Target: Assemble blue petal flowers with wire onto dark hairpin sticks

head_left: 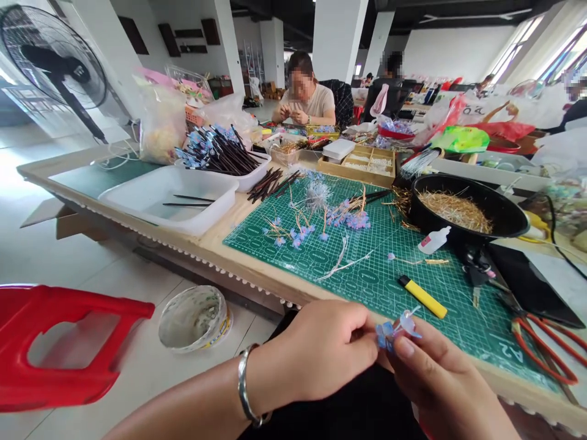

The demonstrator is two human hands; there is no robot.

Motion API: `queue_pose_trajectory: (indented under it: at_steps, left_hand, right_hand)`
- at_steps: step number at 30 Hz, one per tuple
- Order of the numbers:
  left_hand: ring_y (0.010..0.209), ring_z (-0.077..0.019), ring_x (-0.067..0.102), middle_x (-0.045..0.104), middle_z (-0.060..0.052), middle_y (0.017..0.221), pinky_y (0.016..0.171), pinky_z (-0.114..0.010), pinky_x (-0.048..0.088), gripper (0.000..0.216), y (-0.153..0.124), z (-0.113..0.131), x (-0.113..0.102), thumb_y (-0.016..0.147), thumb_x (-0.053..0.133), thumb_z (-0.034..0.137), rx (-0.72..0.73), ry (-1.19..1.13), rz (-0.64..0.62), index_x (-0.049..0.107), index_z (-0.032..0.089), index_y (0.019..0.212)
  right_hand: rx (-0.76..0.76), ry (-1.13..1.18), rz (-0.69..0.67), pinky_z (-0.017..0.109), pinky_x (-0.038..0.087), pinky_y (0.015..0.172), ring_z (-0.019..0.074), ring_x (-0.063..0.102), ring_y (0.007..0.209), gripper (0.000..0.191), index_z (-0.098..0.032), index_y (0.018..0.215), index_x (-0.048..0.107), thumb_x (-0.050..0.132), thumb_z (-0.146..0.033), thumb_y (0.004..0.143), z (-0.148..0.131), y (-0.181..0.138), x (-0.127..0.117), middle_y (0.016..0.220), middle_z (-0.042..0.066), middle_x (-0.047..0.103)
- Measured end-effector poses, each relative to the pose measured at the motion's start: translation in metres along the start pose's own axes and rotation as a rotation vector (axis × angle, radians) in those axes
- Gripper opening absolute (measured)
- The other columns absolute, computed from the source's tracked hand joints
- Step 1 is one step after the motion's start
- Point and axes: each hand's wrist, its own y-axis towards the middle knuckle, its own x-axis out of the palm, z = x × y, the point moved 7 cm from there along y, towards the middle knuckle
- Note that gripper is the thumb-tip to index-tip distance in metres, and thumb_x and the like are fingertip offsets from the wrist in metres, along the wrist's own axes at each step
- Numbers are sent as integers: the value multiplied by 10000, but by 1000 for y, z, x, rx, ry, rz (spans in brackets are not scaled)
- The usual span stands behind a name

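Note:
Close to the table's front edge, my left hand (323, 354) and my right hand (443, 373) meet over my lap. Between their fingertips is a small blue artificial flower (397, 330) with translucent petals. My right thumb and fingers pinch it from the right. The left fingers are curled in against its other side, and their tips are partly hidden. Just beyond lies a yellow lighter (422, 296) on the green cutting mat (284, 269). Bunches of blue-purple flowers on wire stems (298, 232) and loose silver wires (343, 263) lie farther back on the mat.
At right are orange-handled pliers (545, 348), a black phone (534, 284), a small white bottle (433, 241) and a black bowl (470, 208) of gold wires. A white tray (172, 198) with dark sticks stands left. A red stool (68, 348) and a bucket (195, 321) are on the floor. A person sits opposite.

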Motion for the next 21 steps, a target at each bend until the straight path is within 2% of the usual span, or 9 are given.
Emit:
queue_pose_trajectory:
  at_steps: [2,5,8,10,12,14,15,17,21]
  left_hand:
    - [580,-103,413,492,41,586,523,-232,271,251,1,-2,1,817,582,269,16,-18,-4,490,173,604]
    - [609,-96,423,492,42,610,554,-227,290,218,3,-9,-3,805,574,241,11,-110,-2,493,170,616]
    - [629,-107,470,539,23,633,587,-232,337,149,5,-17,-13,778,564,234,0,-271,-12,556,168,645]
    - [623,-120,513,586,-2,650,593,-242,372,136,6,-25,-17,746,570,264,-52,-443,-37,575,163,656]
    - [597,-123,530,604,-13,644,588,-246,399,135,7,-33,-15,704,584,285,-125,-612,-78,569,163,646]
    - [578,-114,532,610,-12,641,578,-237,409,124,6,-40,-9,671,600,277,-185,-719,-123,567,163,635]
    - [576,-108,531,612,-10,643,567,-226,402,112,6,-43,-5,663,605,263,-212,-741,-145,572,161,631]
    - [547,-89,495,583,11,611,529,-202,366,92,5,-50,5,663,611,232,-254,-741,-190,581,159,615]
    - [531,-54,382,467,55,561,530,-173,331,174,8,-61,14,692,678,235,-149,-711,-232,577,150,580]
  right_hand:
    - [-34,-115,-28,253,521,693,175,615,755,278,-241,884,725,789,-490,776,0,0,2,823,45,681]
    - [-88,-320,-54,256,517,706,179,613,777,321,-239,903,699,688,-556,853,-7,1,2,837,45,686]
    - [-188,-640,-118,317,535,746,216,635,797,432,-254,973,708,594,-657,865,-42,21,1,856,55,704]
    - [-268,-925,-61,389,537,857,266,654,920,509,-251,1033,724,560,-697,850,-83,55,-6,992,84,723]
    - [-226,-1153,108,444,517,931,280,647,1001,394,-242,1045,718,597,-581,883,-123,105,-23,1074,91,715]
    - [-130,-1203,185,418,558,825,219,660,868,317,-182,1029,686,548,-461,971,-150,163,-35,994,96,702]
    - [-83,-1224,207,383,567,793,184,654,859,306,-165,1051,661,536,-439,995,-157,191,-38,1004,78,684]
    - [-13,-1281,218,369,571,799,183,654,908,298,-141,1122,637,554,-401,1001,-159,242,-40,1075,79,658]
    - [19,-1391,245,419,567,860,228,638,1017,346,-146,1216,608,635,-373,957,-145,309,-32,1206,100,622]
